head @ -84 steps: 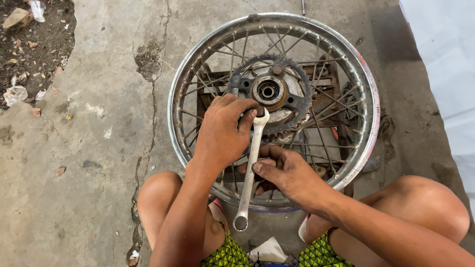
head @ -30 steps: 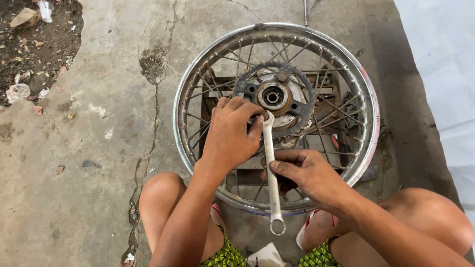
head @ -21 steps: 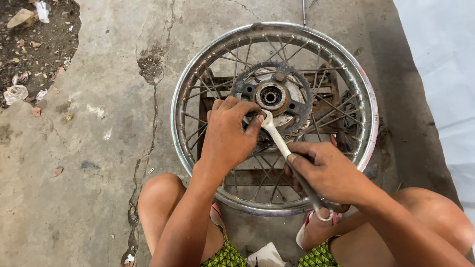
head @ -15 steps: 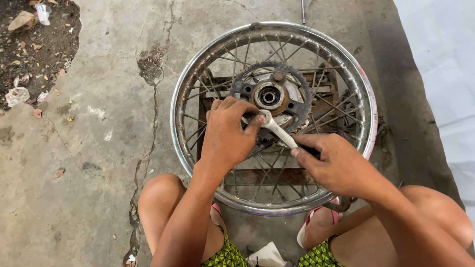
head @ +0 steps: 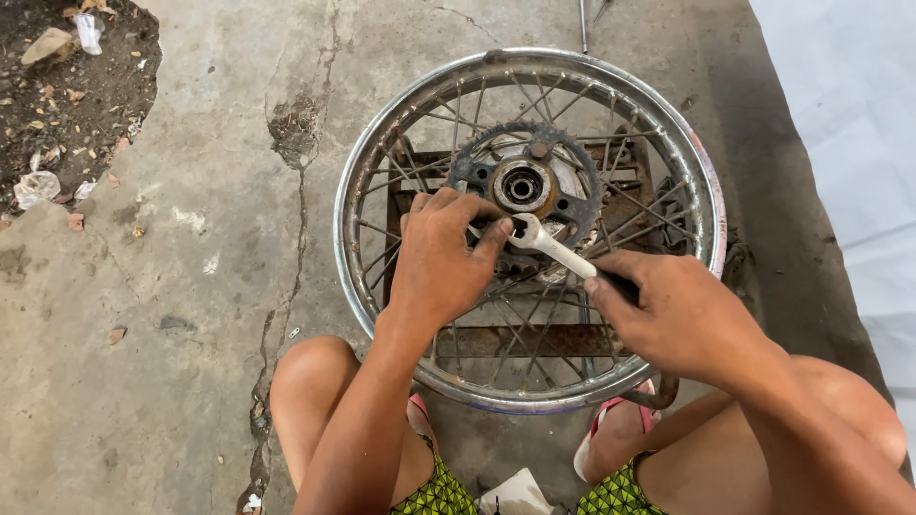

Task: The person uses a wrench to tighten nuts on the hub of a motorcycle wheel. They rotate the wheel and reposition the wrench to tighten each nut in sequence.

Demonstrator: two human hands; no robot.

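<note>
On cracked concrete floor [head: 191, 286] spoked wheel [head: 372, 172] lies flat over rusty metal frame [head: 520, 340], left hand [head: 439, 262] pressed on sprocket [head: 468, 172] beside hub, right hand [head: 682, 315] fist-closed around silver wrench [head: 549, 243], its head at sprocket's lower edge

Ground is a grey concrete floor [head: 191, 315], stained, with a long crack [head: 286, 267] running down past the person's left knee. At top left the concrete breaks off into a patch of bare dirt [head: 76, 86] littered with stones, dry leaves and scraps. A rusty metal frame [head: 534, 339] sits on the concrete, and a spoked wheel [head: 382, 143] lies flat on it. White sheet [head: 849, 133] covers the right edge.
</note>
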